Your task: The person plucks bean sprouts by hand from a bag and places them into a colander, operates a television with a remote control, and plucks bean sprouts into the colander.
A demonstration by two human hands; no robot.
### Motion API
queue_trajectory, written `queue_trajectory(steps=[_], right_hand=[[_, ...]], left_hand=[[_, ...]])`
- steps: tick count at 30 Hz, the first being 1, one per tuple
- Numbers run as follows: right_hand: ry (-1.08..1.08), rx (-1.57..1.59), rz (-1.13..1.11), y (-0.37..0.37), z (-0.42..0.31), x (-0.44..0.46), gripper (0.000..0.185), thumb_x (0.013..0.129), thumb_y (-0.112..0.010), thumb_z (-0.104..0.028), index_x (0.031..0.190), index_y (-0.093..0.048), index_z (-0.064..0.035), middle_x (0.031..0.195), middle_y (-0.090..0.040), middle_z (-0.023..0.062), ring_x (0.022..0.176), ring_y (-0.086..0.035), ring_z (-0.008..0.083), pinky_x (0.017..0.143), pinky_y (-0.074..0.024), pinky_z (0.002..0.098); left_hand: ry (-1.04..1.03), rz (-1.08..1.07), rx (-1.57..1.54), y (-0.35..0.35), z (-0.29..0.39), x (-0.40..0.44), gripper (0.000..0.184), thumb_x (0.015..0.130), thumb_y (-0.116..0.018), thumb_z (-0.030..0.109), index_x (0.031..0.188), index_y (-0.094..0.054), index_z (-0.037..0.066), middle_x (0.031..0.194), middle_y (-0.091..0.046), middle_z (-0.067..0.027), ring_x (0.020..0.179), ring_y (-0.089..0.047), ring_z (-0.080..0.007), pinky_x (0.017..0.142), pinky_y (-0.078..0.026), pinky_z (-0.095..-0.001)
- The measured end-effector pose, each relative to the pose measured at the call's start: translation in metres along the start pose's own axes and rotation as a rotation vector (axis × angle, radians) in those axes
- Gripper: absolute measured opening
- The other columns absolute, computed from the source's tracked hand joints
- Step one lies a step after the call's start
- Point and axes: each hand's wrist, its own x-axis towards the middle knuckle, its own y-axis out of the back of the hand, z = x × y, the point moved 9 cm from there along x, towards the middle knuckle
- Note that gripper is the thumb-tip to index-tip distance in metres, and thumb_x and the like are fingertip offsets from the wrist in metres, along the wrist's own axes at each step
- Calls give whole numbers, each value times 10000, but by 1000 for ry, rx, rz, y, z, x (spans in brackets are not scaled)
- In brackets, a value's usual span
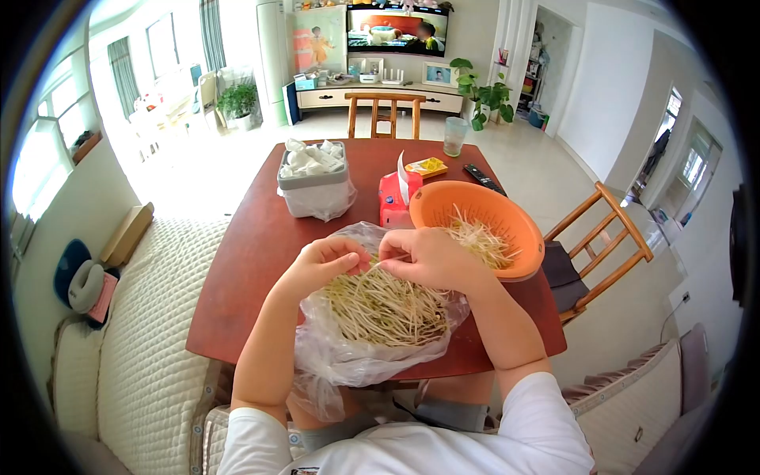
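A heap of bean sprouts (388,309) lies on a clear plastic bag (336,356) at the near edge of the table. Above the heap's far side, my left hand (328,265) and my right hand (427,257) almost meet, fingers pinched together. A thin pale sprout seems to run between the fingertips. To the right, behind my right hand, an orange colander (518,226) tilts slightly and holds more sprouts (479,237) inside.
On the red-brown table (237,293) stand a grey-rimmed bin (313,186) of crumpled tissues, a red tissue pack (396,194), a yellow box (427,167), a remote (484,180) and a glass (454,136). Wooden chairs stand at the far side (385,97) and right (606,261).
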Motion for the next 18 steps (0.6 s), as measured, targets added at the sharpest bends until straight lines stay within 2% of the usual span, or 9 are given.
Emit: queue_trajectory(steps=[3,6,9,10,14,18], right_hand=[[9,-2,12,-3,-9,3,175,837,-651,-216,910,-626,-59,734,-640,82,674,-621,184,636,-472,298],[81,48,113,0,-7,5,169,828,-671,-189,918,-634,-51,721,-632,70,670,-611,156,637,-473,289],[64,67,173,13,-2,3,171,809,-695,-151,929,-638,-43,727,-632,55,674,-606,136,640,-478,289],[42,60,177,18,1,3,203,796,-707,-127,971,-648,-42,793,-645,53,742,-609,127,686,-484,285],[112,138,323,41,-3,-1,253,800,-690,-98,1047,-658,-56,915,-649,63,869,-605,156,786,-475,287],[199,58,390,48,-7,-3,213,815,-662,-75,1027,-660,-55,891,-655,70,839,-620,203,766,-486,303]], left_hand=[[71,-15,20,2,-13,0,171,913,-602,130,1001,-637,-12,881,-664,-41,775,-577,-79,718,-479,-228],[95,-16,36,-1,-7,-2,158,893,-630,111,993,-643,-11,853,-665,-35,735,-585,-74,680,-477,-214],[87,-19,-23,-1,-6,-4,145,876,-647,86,991,-643,-2,834,-660,-31,719,-593,-70,664,-470,-207],[76,-22,-55,-1,-5,-4,139,873,-650,86,985,-643,3,829,-659,-28,723,-594,-69,661,-468,-206],[-27,14,-166,6,-1,-2,113,865,-658,87,957,-642,24,810,-653,-18,727,-592,-67,658,-463,-203],[-50,75,-165,13,-2,0,119,859,-663,99,935,-624,15,810,-631,-32,732,-574,-92,675,-457,-229]])
